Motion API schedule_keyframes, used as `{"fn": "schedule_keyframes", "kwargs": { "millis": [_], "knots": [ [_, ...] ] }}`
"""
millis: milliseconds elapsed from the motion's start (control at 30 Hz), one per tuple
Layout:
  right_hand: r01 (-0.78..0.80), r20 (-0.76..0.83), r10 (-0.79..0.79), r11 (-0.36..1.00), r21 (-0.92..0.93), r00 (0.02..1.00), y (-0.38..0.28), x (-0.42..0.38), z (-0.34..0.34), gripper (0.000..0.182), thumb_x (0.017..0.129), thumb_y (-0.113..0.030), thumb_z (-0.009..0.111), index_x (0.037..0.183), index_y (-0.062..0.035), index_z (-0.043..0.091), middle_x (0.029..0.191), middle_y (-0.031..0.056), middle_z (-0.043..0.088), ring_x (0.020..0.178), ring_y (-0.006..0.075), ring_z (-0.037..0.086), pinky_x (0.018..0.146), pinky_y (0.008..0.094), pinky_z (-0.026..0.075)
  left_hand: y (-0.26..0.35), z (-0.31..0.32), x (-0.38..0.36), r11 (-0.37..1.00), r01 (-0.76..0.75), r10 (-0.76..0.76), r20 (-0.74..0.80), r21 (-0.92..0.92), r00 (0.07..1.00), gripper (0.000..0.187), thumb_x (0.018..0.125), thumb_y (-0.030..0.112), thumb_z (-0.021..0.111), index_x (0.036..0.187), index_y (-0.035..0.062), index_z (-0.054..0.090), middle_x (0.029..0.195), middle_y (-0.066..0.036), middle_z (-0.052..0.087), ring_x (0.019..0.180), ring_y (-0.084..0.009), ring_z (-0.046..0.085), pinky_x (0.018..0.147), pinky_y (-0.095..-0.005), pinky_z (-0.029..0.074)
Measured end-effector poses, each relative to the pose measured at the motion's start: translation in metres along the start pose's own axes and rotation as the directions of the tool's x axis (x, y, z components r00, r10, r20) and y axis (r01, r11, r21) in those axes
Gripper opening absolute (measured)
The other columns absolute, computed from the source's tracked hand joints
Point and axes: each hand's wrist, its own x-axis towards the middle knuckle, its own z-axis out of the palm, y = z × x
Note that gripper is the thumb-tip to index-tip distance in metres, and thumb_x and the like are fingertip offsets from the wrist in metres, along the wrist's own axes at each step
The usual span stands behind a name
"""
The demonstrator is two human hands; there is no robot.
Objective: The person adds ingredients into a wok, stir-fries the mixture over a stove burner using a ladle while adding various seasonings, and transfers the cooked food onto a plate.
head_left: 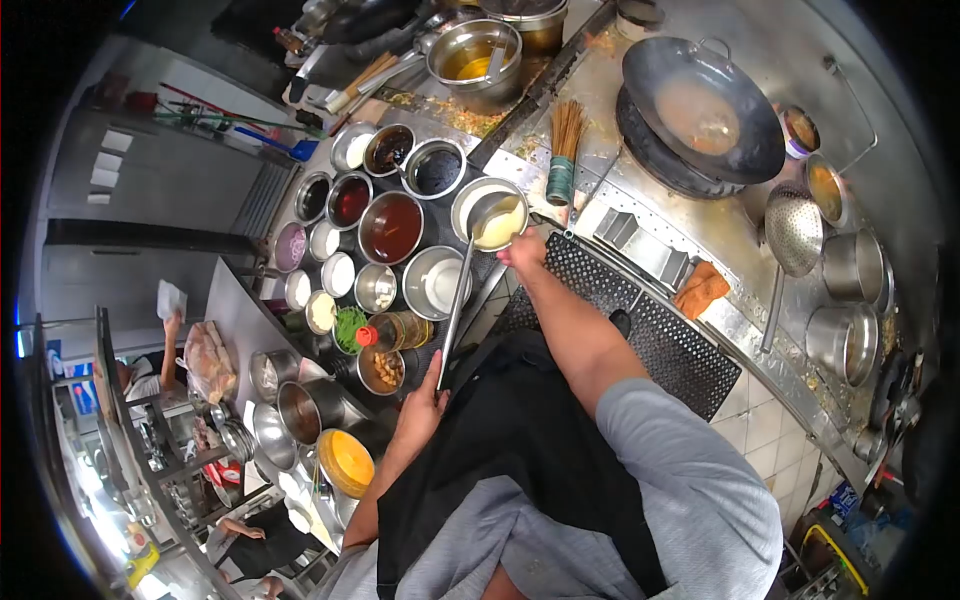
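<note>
Left hand [422, 405]: clenched round the lower end of the ladle handle, close to the body, so the long shaft can be steered from its far end
Right hand [524, 248]: reaching forward beside the ladle's bowl at the rim of the pale-liquid bowl; whether its fingers are closed on anything cannot be told from this angle
Ladle [458, 300]: a long steel one, shaft running from the left hand up to its bowl, which sits over or in the pale-liquid bowl [492, 205]; the cup looks filled with the same pale yellow liquid
Seasoning station [330, 300]: a cluster of round steel bowls packed edge to edge, all within a ladle's reach of the stove; the dark red sauce bowl [390, 228] lies just left of the pale one
Red-capped bottle [392, 332]: lying on its side among the bowls, near the ladle shaft
Wok [702, 108]: tilted on its burner to the right, well apart from the ladle, a thin brownish film inside
Bamboo brush [565, 150]: upright between station and wok, handy for scrubbing the wok
Perforated skimmer [792, 232]: resting right of the wok, near steel pots
Black mat [640, 320]: on the floor below the stove edge, under the person's stance
Other people: an arm and hand at far left, well apart from the station
</note>
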Motion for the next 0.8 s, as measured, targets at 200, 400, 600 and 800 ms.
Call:
{"fn": "schedule_keyframes", "kwargs": {
  "millis": [200, 400, 600, 800],
  "knots": [
    [0.019, 0.004, -0.019, 1.000, 0.018, 1.000, 0.002, -0.002, -0.001, 0.011, 0.095, -0.009, 0.047, 0.096, -0.0003, 0.052, 0.074, 0.0111, 0.064, 0.049, 0.0186, 0.063, 0.038, 0.0287, 0.046, 0.031, -0.006, 0.012, 0.998, -0.037, 0.040, -0.089, 0.041, 0.995, 0.077, 0.090, 0.009, 0.062, 0.154, 0.0256, 0.023, 0.074, -0.023, 0.064, 0.072, -0.0433, 0.065, 0.067, -0.0468, 0.050],
    [0.022, 0.032, -0.022, 1.000, 0.014, 0.999, -0.004, -0.006, 0.000, 0.010, 0.095, -0.009, 0.047, 0.098, -0.0001, 0.052, 0.074, 0.0109, 0.064, 0.050, 0.0179, 0.063, 0.040, 0.0286, 0.047, 0.039, -0.004, 0.038, 0.974, 0.064, -0.038, -0.119, 0.216, 0.992, 0.076, 0.089, 0.010, 0.060, 0.154, 0.0231, 0.022, 0.076, -0.025, 0.065, 0.073, -0.0446, 0.065, 0.067, -0.0517, 0.050],
    [0.009, 0.052, -0.008, 1.000, -0.015, 0.999, -0.005, -0.003, 0.000, 0.014, 0.097, -0.009, 0.048, 0.108, -0.0009, 0.052, 0.076, 0.0112, 0.066, 0.054, 0.0185, 0.065, 0.042, 0.0278, 0.051, 0.031, 0.004, 0.028, 0.976, 0.094, -0.088, -0.038, 0.195, 0.995, 0.079, 0.088, 0.011, 0.062, 0.154, 0.0263, 0.021, 0.079, -0.025, 0.065, 0.074, -0.0457, 0.064, 0.066, -0.0536, 0.048],
    [-0.002, 0.039, 0.001, 1.000, 0.012, 0.999, -0.004, -0.003, 0.003, 0.014, 0.097, -0.008, 0.046, 0.108, -0.0026, 0.052, 0.076, 0.0115, 0.066, 0.053, 0.0188, 0.065, 0.042, 0.0281, 0.051, 0.026, 0.000, 0.014, 0.996, 0.077, -0.077, -0.001, 0.046, 0.997, 0.078, 0.089, 0.007, 0.063, 0.153, 0.0261, 0.024, 0.077, -0.025, 0.064, 0.072, -0.0432, 0.065, 0.067, -0.0469, 0.050]
  ]
}}
